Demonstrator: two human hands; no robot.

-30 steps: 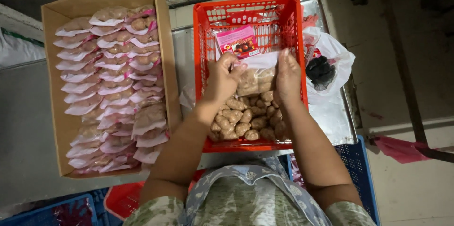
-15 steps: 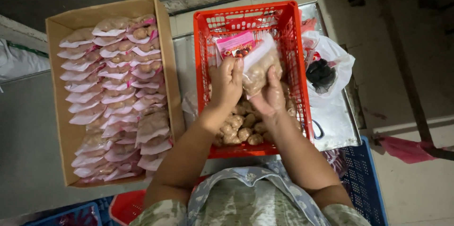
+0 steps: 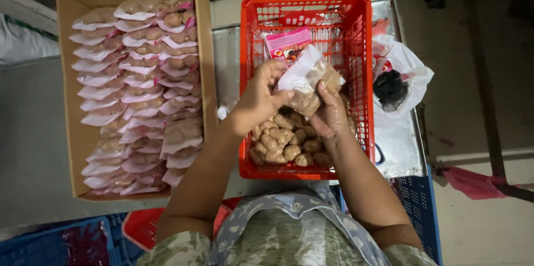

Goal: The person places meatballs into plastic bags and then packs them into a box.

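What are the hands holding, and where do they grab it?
Both hold one clear bag of brown lumps: the left hand pinches its top edge, and the right hand cups it from underneath.

The crate (image 3: pixel 356 49) is of red plastic, hard and a little glossy, with a lattice wall. The bag (image 3: pixel 308 85) held between the left hand (image 3: pixel 258 102) and the right hand (image 3: pixel 331 116) is thin clear plastic film, shiny and wrinkled. The brown lumps (image 3: pixel 283 143) in the crate look matt and bumpy. The box (image 3: pixel 83 10) is plain brown cardboard, matt and dry. Its packets (image 3: pixel 139 88) are glossy clear film with pink paper labels. The tabletop (image 3: pixel 400 149) is smooth grey metal. The white bag (image 3: pixel 411 68) is soft thin plastic.
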